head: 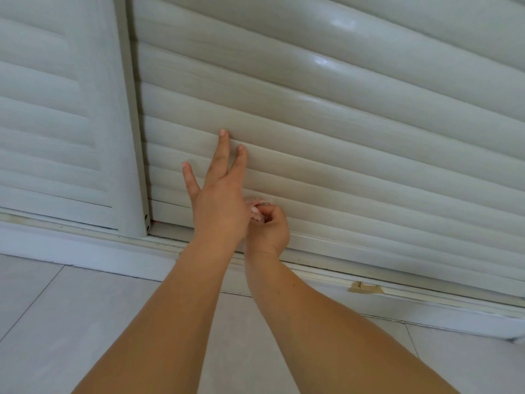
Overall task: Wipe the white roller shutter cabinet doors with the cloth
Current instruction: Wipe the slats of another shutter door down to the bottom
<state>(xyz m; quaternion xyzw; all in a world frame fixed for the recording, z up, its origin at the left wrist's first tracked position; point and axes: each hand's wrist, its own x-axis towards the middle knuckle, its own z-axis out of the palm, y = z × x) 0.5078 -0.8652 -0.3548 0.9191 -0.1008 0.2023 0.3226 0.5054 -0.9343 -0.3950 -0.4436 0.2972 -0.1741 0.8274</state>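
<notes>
A white slatted roller shutter door fills the right and middle of the head view. A second slatted door stands to the left, past a vertical frame post. My left hand is spread flat against the lower slats of the right door, fingertips touching them. Just to its right and lower, my right hand is curled around a small pale pink cloth and holds it against a bottom slat. Most of the cloth is hidden by both hands.
The bottom track of the cabinet runs along a white plinth above a pale tiled floor. A patch of beige tape sits on the track at the right.
</notes>
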